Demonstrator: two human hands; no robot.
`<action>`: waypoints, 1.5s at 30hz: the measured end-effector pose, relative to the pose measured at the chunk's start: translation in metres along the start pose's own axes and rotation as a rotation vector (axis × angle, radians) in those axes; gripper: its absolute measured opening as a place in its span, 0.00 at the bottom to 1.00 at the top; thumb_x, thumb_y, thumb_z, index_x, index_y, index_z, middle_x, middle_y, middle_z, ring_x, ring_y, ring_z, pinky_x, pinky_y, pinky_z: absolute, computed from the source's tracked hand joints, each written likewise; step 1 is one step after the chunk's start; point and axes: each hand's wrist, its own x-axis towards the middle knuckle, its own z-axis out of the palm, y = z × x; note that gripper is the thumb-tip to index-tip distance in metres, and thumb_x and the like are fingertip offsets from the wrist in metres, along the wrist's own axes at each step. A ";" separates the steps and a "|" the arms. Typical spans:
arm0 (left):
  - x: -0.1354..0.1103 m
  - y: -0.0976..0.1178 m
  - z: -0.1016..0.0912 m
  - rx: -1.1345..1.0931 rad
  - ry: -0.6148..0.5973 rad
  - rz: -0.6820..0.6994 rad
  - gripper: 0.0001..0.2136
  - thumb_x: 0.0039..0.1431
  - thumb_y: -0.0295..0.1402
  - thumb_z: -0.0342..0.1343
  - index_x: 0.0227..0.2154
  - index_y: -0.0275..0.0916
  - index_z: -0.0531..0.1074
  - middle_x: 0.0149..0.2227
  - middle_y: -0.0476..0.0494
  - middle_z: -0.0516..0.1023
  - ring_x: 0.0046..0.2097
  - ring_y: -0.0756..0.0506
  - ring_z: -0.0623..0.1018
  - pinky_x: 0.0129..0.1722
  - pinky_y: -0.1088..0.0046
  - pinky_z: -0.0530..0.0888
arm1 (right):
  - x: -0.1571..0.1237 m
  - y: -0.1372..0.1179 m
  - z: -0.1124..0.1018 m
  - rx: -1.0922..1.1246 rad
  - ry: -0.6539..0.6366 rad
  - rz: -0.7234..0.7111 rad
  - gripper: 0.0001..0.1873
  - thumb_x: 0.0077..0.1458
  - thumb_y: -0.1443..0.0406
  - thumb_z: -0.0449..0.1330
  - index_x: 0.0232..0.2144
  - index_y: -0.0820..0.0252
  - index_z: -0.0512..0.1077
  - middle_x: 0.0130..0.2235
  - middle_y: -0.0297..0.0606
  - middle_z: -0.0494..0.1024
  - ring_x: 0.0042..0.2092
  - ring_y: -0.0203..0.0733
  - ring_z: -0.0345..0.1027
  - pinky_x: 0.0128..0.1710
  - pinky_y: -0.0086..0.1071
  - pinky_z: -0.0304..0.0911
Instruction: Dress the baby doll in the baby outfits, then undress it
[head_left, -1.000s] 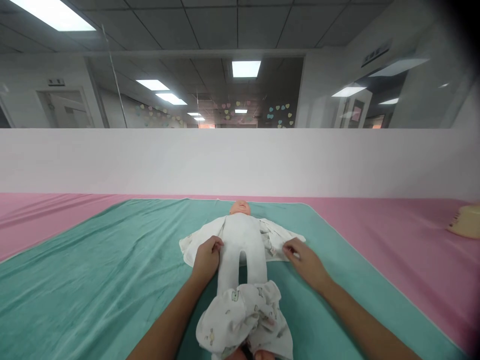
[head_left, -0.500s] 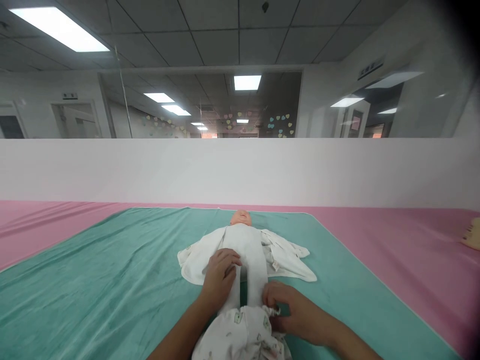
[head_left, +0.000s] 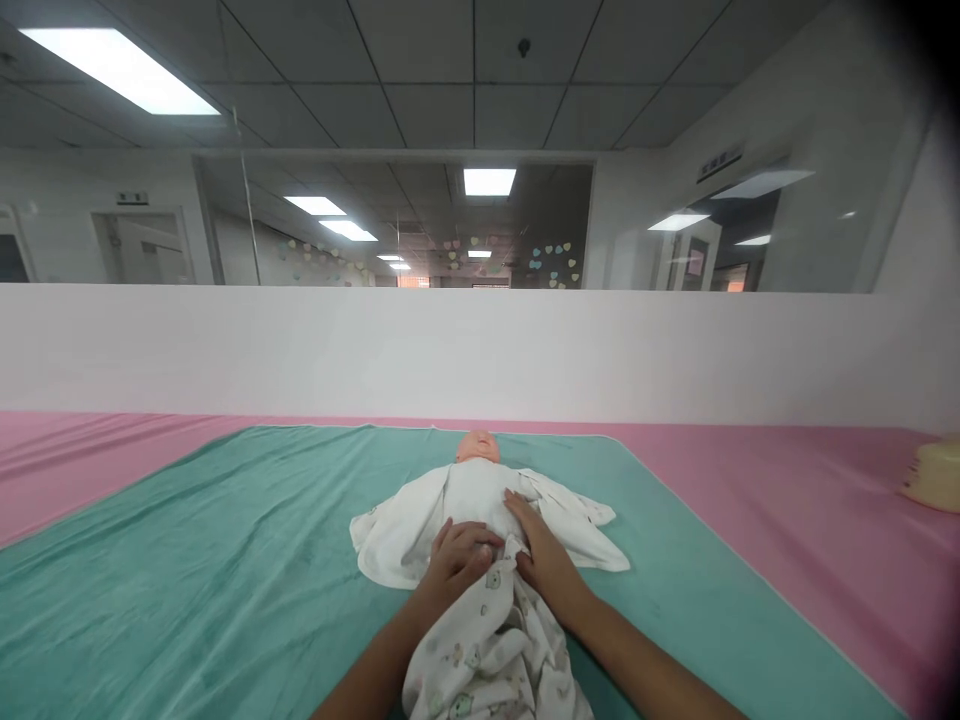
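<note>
Doll [head_left: 480, 490]: on its back in the middle of the teal blanket [head_left: 225, 560], head toward 12 o'clock, legs toward 6 o'clock.
Printed trousers [head_left: 487, 650]: bunched over the legs, top edge now up at the doll's waist, between the two hands.
Change: half a second ago still gathered low around the shins, white legs bare above; a second ago bunched at the feet. Now drawn up, legs fully covered.
Left hand [head_left: 457, 560]: at 9 o'clock of the waist, fingers curled shut on the top edge of the printed trousers.
Right hand [head_left: 544, 560]: at 3 o'clock of the waist, fingers stretched flat along the doll's side, thumb hidden at the cloth edge; pinch or no pinch, cannot tell.
Hands since a second ago: moved from the hips down to the bunched cloth, then back up together with it.
Meaning for the work: pull-up looks nearly complete, waistband arriving at the belly.
White jacket [head_left: 397, 530]: open under the doll, flaps spread to 9 and 3 o'clock, untouched.
Pink sheet [head_left: 787, 490]: under and around the blanket.
Yellowish object [head_left: 934, 475]: far off at 3 o'clock, on the pink sheet, well apart from both hands.
</note>
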 end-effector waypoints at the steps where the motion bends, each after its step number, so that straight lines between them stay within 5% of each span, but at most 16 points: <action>1: -0.002 0.007 -0.004 -0.038 -0.042 -0.003 0.17 0.61 0.41 0.47 0.21 0.41 0.72 0.48 0.49 0.75 0.57 0.43 0.64 0.63 0.55 0.36 | -0.003 0.003 0.001 0.014 -0.007 0.004 0.37 0.49 0.72 0.51 0.62 0.56 0.49 0.66 0.39 0.48 0.66 0.46 0.40 0.64 0.46 0.40; 5: -0.010 0.033 -0.023 -0.178 -0.179 -0.017 0.15 0.49 0.45 0.60 0.20 0.39 0.69 0.49 0.48 0.71 0.56 0.41 0.65 0.61 0.55 0.26 | -0.005 0.004 -0.004 0.056 -0.090 -0.022 0.37 0.56 0.62 0.52 0.64 0.54 0.42 0.67 0.38 0.40 0.67 0.47 0.32 0.65 0.49 0.36; 9: -0.015 0.040 -0.037 -0.528 -0.221 -0.114 0.10 0.56 0.40 0.52 0.32 0.40 0.74 0.46 0.48 0.73 0.54 0.43 0.67 0.63 0.62 0.26 | 0.000 0.003 -0.013 0.044 -0.211 -0.003 0.47 0.51 0.57 0.59 0.65 0.56 0.39 0.68 0.39 0.34 0.67 0.50 0.28 0.64 0.50 0.35; 11: -0.016 0.038 -0.041 -0.720 -0.201 -0.154 0.13 0.57 0.37 0.49 0.40 0.38 0.74 0.45 0.46 0.75 0.55 0.42 0.67 0.64 0.62 0.32 | 0.002 0.000 -0.017 0.017 -0.200 0.013 0.43 0.51 0.58 0.59 0.65 0.54 0.44 0.67 0.37 0.39 0.67 0.49 0.33 0.64 0.48 0.38; 15: -0.018 0.028 -0.046 -0.982 -0.255 -0.262 0.19 0.50 0.32 0.55 0.47 0.37 0.68 0.47 0.39 0.74 0.51 0.36 0.72 0.54 0.55 0.63 | 0.003 -0.010 -0.027 -0.015 -0.168 0.045 0.36 0.52 0.62 0.57 0.62 0.51 0.53 0.65 0.35 0.51 0.65 0.47 0.44 0.63 0.46 0.43; 17: -0.016 0.019 -0.048 -0.894 -0.148 -0.258 0.15 0.45 0.28 0.56 0.39 0.37 0.70 0.47 0.39 0.73 0.47 0.37 0.73 0.47 0.59 0.69 | 0.004 -0.014 -0.032 0.005 -0.168 0.083 0.35 0.51 0.64 0.57 0.61 0.50 0.55 0.64 0.33 0.54 0.64 0.47 0.48 0.63 0.46 0.45; 20: -0.012 0.006 -0.045 -0.508 0.165 -0.217 0.04 0.43 0.25 0.52 0.23 0.38 0.63 0.48 0.43 0.71 0.50 0.40 0.71 0.49 0.63 0.67 | 0.004 -0.015 -0.038 0.059 -0.183 0.142 0.32 0.52 0.62 0.56 0.60 0.48 0.58 0.63 0.30 0.57 0.63 0.48 0.51 0.61 0.46 0.48; 23: -0.008 -0.008 -0.034 -0.319 0.336 -0.231 0.04 0.46 0.28 0.51 0.28 0.40 0.63 0.52 0.43 0.69 0.54 0.41 0.69 0.53 0.61 0.65 | 0.003 -0.012 -0.041 0.081 -0.170 0.170 0.29 0.53 0.63 0.54 0.58 0.45 0.60 0.62 0.28 0.60 0.62 0.47 0.54 0.60 0.44 0.51; 27: -0.004 -0.019 -0.016 -0.344 0.358 -0.398 0.21 0.49 0.33 0.51 0.49 0.40 0.63 0.55 0.37 0.68 0.57 0.40 0.67 0.57 0.59 0.62 | 0.000 -0.006 -0.039 0.060 -0.096 0.153 0.26 0.54 0.67 0.50 0.55 0.47 0.65 0.58 0.27 0.67 0.58 0.43 0.60 0.59 0.41 0.54; 30: -0.002 -0.021 -0.007 -0.377 0.362 -0.510 0.24 0.51 0.34 0.50 0.53 0.38 0.62 0.56 0.36 0.67 0.58 0.39 0.66 0.57 0.61 0.61 | 0.002 -0.002 -0.034 0.030 -0.003 0.141 0.24 0.52 0.71 0.48 0.49 0.52 0.71 0.52 0.31 0.73 0.54 0.42 0.64 0.56 0.38 0.56; 39: -0.004 -0.017 -0.017 -0.262 0.376 -0.408 0.17 0.55 0.35 0.46 0.44 0.39 0.73 0.49 0.42 0.75 0.54 0.38 0.70 0.55 0.61 0.62 | 0.044 0.025 -0.023 0.046 0.073 0.180 0.19 0.48 0.67 0.52 0.42 0.53 0.73 0.39 0.34 0.76 0.41 0.43 0.67 0.45 0.38 0.62; 42: -0.004 -0.018 -0.021 -0.232 0.387 -0.387 0.14 0.55 0.35 0.46 0.38 0.39 0.74 0.43 0.43 0.77 0.48 0.39 0.73 0.51 0.61 0.65 | 0.050 0.037 -0.012 0.080 0.103 0.170 0.27 0.45 0.66 0.54 0.51 0.57 0.67 0.49 0.41 0.71 0.48 0.47 0.64 0.48 0.40 0.61; 45: 0.000 -0.020 -0.019 -0.155 0.446 -0.372 0.10 0.53 0.33 0.47 0.33 0.39 0.72 0.38 0.44 0.76 0.45 0.39 0.73 0.48 0.60 0.67 | 0.047 0.045 -0.004 0.150 0.084 0.170 0.35 0.46 0.65 0.54 0.59 0.57 0.58 0.61 0.43 0.58 0.61 0.48 0.51 0.58 0.44 0.52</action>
